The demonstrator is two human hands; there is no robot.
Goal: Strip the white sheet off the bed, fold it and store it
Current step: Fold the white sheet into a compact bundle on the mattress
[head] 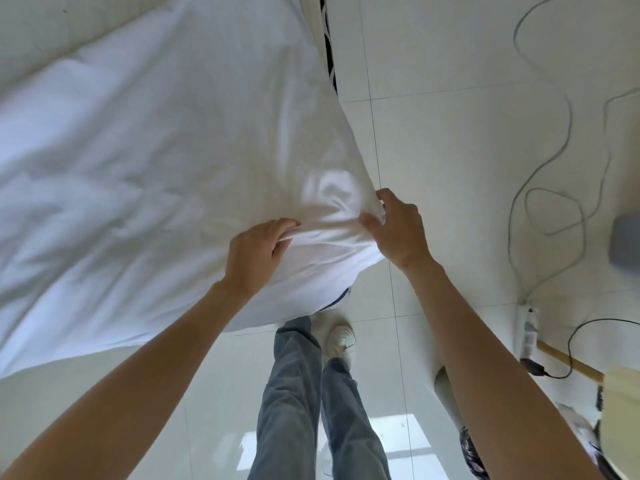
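Stood at the corner of the bed (52,39), looking straight down over it. Gripped the white sheet (145,161) at that near corner with both hands. Left hand (254,258) closed on a bunched fold, fingers (280,225) curled together over the top of the cloth and thumb tucked beneath. Right hand (398,230) pinched the very tip of the corner, fingers (372,225) clamped on the fabric just beside the left hand, with a taut ridge of cloth running between the two. Sheet otherwise spread across the bed to the left and away, wrinkled, its lifted corner hanging out past the bed's edge above the pale tiled floor (450,150). Showed a dark patterned strip (329,53) along the bed's side at top centre, where the sheet fell short of covering it. Wore grey trousers (294,393) and a pale shoe (341,339), planted on the floor directly under the raised corner. Lay off to the right, well apart from the sheet: looping grey cables (554,168), a power strip (528,329), and a grey object (627,240) cut off by the edge, too blurred to identify.
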